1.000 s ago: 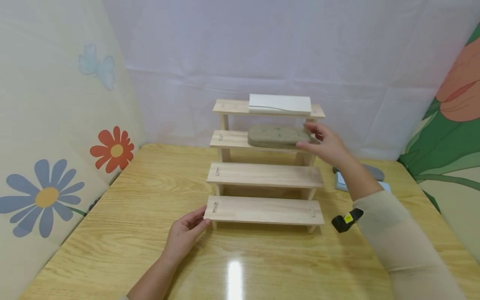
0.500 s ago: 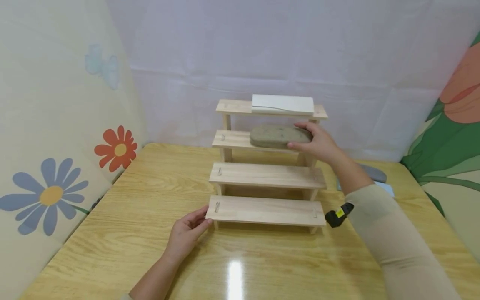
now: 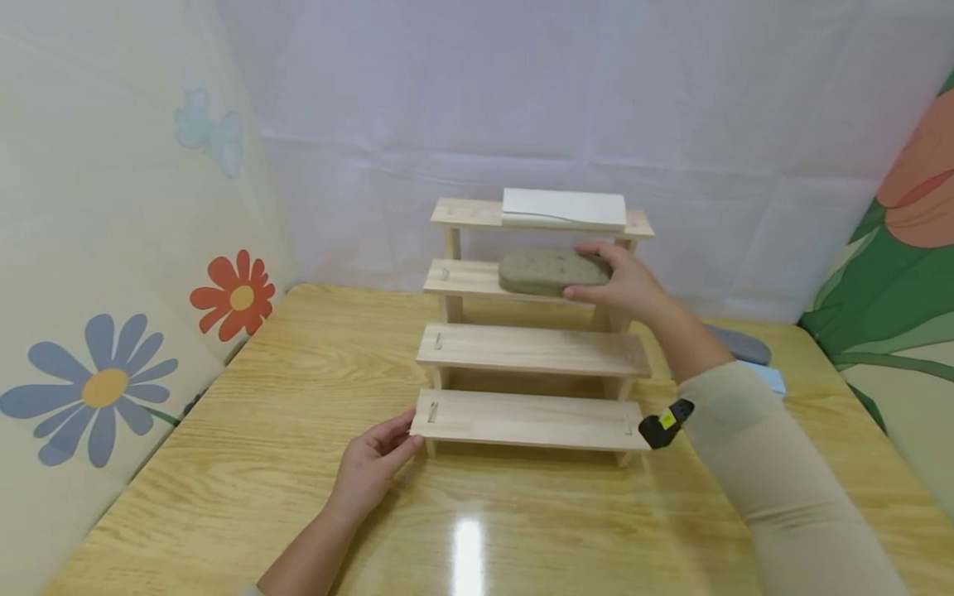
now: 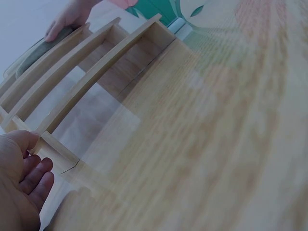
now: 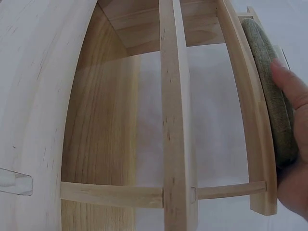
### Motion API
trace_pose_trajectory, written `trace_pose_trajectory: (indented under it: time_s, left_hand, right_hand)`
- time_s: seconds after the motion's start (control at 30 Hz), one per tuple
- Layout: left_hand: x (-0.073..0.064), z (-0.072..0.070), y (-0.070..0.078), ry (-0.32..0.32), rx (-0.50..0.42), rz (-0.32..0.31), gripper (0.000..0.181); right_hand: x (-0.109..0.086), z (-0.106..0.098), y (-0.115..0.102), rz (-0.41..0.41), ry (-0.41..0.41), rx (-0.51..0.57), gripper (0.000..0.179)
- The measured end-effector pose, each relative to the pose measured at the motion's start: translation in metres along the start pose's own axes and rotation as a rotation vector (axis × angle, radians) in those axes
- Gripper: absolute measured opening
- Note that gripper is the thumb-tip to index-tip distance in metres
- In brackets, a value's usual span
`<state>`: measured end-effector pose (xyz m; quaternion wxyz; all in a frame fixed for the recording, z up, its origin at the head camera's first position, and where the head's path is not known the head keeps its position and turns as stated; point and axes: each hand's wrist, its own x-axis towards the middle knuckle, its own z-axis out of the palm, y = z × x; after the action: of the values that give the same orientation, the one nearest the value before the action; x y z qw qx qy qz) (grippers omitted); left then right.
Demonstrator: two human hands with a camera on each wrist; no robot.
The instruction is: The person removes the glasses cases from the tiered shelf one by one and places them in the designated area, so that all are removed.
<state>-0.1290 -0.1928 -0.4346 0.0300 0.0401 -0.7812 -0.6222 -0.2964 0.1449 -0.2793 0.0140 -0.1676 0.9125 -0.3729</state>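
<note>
A tiered wooden display stand stands on the table, its steps rising toward the back. On the second step from the top lies a grey-green, rounded glasses case. My right hand holds the case's right end, thumb at the front and fingers behind; the right wrist view shows the thumb against the case. At the lowest step's left end, my left hand grips the edge between thumb and fingers. The left wrist view shows that thumb at the step's corner, with the other fingers curled below.
A white flat case lies on the top step. Right of the stand, partly behind my right arm, are a dark grey case and a light blue item. A white cloth hangs behind, with flowered panels at both sides.
My right hand has moved left along the glasses case and now sits further around its right end. The case stays in place on its step. My left hand keeps its place.
</note>
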Motion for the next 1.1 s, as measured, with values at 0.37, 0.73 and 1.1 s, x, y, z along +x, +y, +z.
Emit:
trace_pose_trajectory:
  time_s: [0.37,0.73,1.1]
  left_hand:
    - [-0.0001,-0.0003,0.0007,0.001,0.009,-0.007,0.042]
    - [-0.0005,-0.0001,0.0017,-0.001,0.013,0.002,0.042]
    - [-0.0002,-0.0001,0.0015,0.003,0.021,-0.002,0.042]
  right_hand:
    - [0.0044,0.0016,-0.0009,0.012,-0.004,-0.025,0.084]
    - [0.0043,0.0040,-0.0003,0.027,0.014,0.003,0.083]
    - [0.0024,0.0016,0.0020,0.039,0.040,-0.002,0.081]
